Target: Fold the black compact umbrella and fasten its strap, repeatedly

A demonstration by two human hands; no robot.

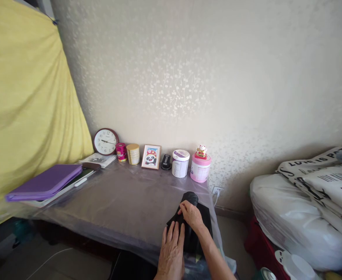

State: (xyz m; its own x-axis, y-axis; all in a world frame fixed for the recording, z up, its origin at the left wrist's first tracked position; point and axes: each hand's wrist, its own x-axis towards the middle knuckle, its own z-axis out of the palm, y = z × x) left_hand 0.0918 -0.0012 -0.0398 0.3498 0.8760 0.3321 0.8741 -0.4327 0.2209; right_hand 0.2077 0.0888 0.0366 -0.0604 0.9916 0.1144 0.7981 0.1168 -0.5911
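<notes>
A black cloth item [198,233], perhaps a folded garment, lies bunched at the near right of the table. My right hand [192,216] rests on its upper part, with the fingers and thumb closed on a fold. My left hand [171,249] lies just below, its straight fingers pointing away from me and touching the cloth's left side. The cloth's lower part is hidden behind my hands and forearm.
A clear plastic sheet covers the grey table [115,202]. A purple folder [44,182] lies at the left. A wall clock [106,141], several containers and a panda picture frame [151,156] line the wall. White bedding [299,221] is piled at the right, past a wall socket [217,190].
</notes>
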